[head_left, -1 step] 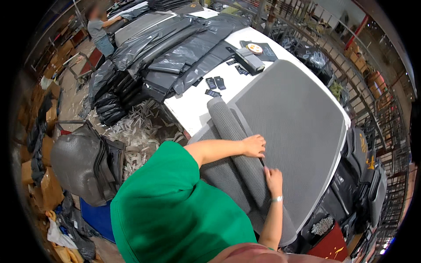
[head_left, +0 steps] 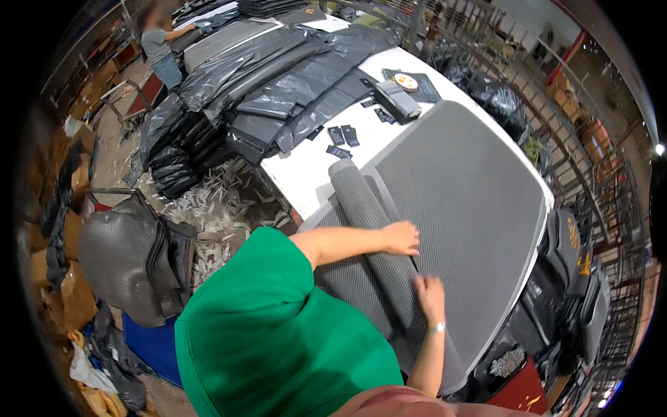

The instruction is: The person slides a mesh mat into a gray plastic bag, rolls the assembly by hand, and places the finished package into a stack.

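A large grey textured mat (head_left: 462, 187) lies over the near part of a white table. Across its left side runs a rolled-up length of grey mat (head_left: 361, 198), slanting from the far left toward me. My left hand (head_left: 401, 238) reaches over this roll, its fingers curled down on the right-hand edge. Nearer to me, my right hand (head_left: 431, 299) pinches the same edge between thumb and fingers. A narrow dark gap shows along the edge between the two hands. The fingertips are partly hidden by the mat.
Small black cards (head_left: 342, 135), a grey box (head_left: 397, 101) and a round white container (head_left: 404, 82) sit on the white table (head_left: 292, 174). Black-wrapped stacks (head_left: 278, 90) cover its far left. Grey mats (head_left: 125, 260) are piled at left. A person (head_left: 160, 48) works at the far end.
The whole view has shifted slightly. My right hand has slid a little toward me along the mat's edge, while my left hand keeps its place on the roll.
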`<state>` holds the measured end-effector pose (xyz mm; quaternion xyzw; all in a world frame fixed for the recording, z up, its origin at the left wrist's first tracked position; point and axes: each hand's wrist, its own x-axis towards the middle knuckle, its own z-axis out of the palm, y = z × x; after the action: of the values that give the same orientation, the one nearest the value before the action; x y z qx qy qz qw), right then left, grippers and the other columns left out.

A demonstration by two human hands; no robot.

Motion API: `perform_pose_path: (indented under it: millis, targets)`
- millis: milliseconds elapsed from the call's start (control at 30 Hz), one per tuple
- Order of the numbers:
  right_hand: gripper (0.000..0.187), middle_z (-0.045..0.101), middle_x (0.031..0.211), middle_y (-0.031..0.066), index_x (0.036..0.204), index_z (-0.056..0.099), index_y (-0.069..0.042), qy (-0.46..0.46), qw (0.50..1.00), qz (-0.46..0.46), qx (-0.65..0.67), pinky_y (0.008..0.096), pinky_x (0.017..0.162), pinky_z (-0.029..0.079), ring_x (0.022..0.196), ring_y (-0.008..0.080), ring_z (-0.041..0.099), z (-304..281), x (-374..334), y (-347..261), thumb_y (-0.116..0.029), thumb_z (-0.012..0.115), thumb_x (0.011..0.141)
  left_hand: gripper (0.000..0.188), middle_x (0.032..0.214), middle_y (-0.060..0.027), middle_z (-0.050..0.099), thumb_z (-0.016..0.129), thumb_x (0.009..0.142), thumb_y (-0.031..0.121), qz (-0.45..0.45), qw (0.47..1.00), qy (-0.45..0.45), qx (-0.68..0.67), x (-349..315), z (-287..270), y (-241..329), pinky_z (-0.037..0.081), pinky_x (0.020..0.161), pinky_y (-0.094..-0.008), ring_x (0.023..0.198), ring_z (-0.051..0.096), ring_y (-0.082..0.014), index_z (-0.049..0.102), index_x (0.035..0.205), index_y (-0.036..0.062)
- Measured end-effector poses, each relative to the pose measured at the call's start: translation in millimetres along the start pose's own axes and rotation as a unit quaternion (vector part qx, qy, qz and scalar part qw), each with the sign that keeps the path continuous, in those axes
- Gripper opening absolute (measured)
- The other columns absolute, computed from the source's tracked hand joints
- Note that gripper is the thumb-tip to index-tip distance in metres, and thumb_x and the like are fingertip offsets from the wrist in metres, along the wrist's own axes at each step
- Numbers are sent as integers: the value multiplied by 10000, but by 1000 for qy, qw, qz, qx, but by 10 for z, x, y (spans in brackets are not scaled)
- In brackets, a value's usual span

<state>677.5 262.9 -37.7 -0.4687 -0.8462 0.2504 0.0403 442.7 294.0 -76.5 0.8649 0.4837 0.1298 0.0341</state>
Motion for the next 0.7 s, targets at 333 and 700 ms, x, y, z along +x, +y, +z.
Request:
perform_pose_path:
  millis: [333, 700]
  targets:
    - [835, 637, 1048, 154, 1265, 490, -48, 139, 979, 47, -138, 401, 773, 499, 908, 331, 619, 202, -617, -772, -261, 829, 532, 163, 872, -36, 619, 638, 785, 248, 78, 913, 372, -151, -686, -708, -558, 454, 784, -358, 837, 589, -223, 615, 863, 107]
    - [800, 644, 1045, 185, 1272, 499, -129, 207, 901, 373, -77, 441, 802, 472, 961, 386, 603, 784, -326, -1757, -318, 832, 570, 832, 1377, -113, 409, 662, 731, 192, -552, 826, 90, 69, -2759, -1175, -5454, 393, 989, -514, 1279, 400, -270, 217, 1431, 140]
